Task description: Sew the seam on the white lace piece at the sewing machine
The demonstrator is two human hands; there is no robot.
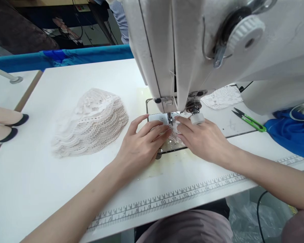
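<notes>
A small piece of white lace [176, 136] lies beneath the presser foot [170, 118] of the sewing machine [162, 50]. My left hand [144, 140] rests on the metal plate left of the foot, its thumb and fingertips closed at the lace's left edge. From the right, my right hand [201, 136] grips the lace with bent fingers, close to the needle. Much of the lace is hidden behind my fingers. A thick stack of white lace pieces [93, 123] sits on the table to the left of my left hand.
Green-handled thread snips [250, 120] and a blue cloth [291, 131] lie at the right. Another lace piece [223, 97] is behind my right hand. A printed ruler [164, 202] runs along the table's front edge. Beyond the blue cloth-covered rail, a person's striped sleeve [119, 18] shows.
</notes>
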